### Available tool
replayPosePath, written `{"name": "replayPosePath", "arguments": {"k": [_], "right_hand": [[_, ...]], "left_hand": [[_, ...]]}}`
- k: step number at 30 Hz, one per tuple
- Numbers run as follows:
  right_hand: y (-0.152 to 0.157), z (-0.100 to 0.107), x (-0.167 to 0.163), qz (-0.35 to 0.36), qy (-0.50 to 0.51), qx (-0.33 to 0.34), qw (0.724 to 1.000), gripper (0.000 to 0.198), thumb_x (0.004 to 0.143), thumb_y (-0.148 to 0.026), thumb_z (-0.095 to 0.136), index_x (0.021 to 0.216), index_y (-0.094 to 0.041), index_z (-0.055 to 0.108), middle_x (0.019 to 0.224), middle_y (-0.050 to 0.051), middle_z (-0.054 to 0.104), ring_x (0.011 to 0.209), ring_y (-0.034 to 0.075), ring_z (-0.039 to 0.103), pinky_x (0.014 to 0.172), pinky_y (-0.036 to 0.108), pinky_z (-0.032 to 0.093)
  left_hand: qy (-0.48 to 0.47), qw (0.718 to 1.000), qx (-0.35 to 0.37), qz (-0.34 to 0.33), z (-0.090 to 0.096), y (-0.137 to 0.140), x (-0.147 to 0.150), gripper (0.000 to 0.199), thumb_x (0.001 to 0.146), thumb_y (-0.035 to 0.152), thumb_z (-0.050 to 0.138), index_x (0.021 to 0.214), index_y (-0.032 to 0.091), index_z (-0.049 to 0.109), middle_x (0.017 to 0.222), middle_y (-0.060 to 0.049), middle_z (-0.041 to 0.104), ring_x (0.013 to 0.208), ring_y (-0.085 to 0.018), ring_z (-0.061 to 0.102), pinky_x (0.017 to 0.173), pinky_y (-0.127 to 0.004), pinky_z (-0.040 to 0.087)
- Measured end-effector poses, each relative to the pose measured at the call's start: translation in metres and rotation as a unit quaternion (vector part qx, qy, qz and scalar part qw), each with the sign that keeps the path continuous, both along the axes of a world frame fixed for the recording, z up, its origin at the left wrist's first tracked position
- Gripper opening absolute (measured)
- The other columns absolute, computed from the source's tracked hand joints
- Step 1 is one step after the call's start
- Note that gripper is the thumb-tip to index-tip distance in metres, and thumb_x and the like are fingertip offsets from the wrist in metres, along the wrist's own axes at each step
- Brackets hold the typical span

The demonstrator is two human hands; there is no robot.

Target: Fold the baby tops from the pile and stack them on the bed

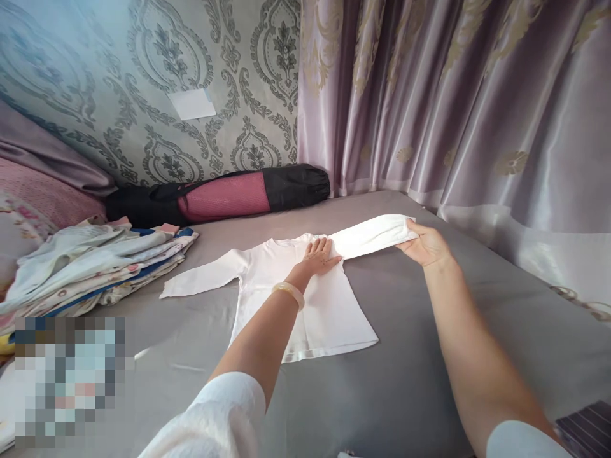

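Note:
A small white long-sleeved shirt point(324, 312) lies spread on the grey bed sheet point(405, 381), its neckline toward the wall. My left hand point(319, 256) rests flat on the shirt near the right-hand shoulder, fingers stretched out. At the far right, my right hand point(426, 245) pinches the cuff of the right-hand sleeve, which is drawn out straight and looks slightly raised off the sheet. The other sleeve point(205, 275) lies extended to the left with no hand on it.
A stack of folded clothes point(109, 261) sits at the left. Along the patterned wall lies a black and pink rolled bag point(224, 196). Purple curtains point(429, 102) hang behind the bed on the right. A blurred patch hides the lower left. A dark striped item point(587, 429) shows at lower right.

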State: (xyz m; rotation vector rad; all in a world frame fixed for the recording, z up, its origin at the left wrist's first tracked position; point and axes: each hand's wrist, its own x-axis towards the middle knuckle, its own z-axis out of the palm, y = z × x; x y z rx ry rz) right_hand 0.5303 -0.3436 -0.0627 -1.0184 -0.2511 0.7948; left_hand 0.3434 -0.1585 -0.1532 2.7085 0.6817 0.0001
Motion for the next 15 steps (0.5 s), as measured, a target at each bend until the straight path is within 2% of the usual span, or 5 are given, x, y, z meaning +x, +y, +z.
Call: {"name": "replayPosePath", "arguments": {"k": [5,11,15], "right_hand": [[0.013,0.007,-0.016,0.037,0.019,0.064,0.997,0.024,0.093,-0.012,0.045,0.086,-0.019,0.067,0.084,0.003,0.076,0.080,0.015,0.072,0.077,0.029,0.061],[0.039,0.011,-0.038,0.108,0.009,0.097,0.989,0.016,0.089,-0.012,0.053,0.090,-0.019,0.068,0.085,0.003,0.075,0.080,0.015,0.072,0.076,0.027,0.061],[0.056,0.011,-0.058,0.151,0.036,0.096,0.983,0.014,0.088,-0.012,0.056,0.093,-0.018,0.067,0.084,0.003,0.075,0.078,0.015,0.071,0.071,0.026,0.061]], "left_hand": [[0.017,1.000,-0.007,-0.009,0.007,0.003,0.000,0.092,0.087,0.074,0.032,0.156,0.015,0.014,0.165,-0.015,0.010,0.152,-0.031,0.007,0.122,-0.048,0.008],[0.024,1.000,0.013,-0.006,0.008,0.009,0.003,0.096,0.081,0.081,0.035,0.154,0.020,0.019,0.164,-0.014,0.016,0.148,-0.039,0.013,0.118,-0.054,0.015],[0.041,0.999,0.028,-0.015,0.021,0.012,0.004,0.101,0.077,0.083,0.041,0.153,0.019,0.024,0.160,-0.017,0.023,0.144,-0.043,0.019,0.114,-0.058,0.020]]}}
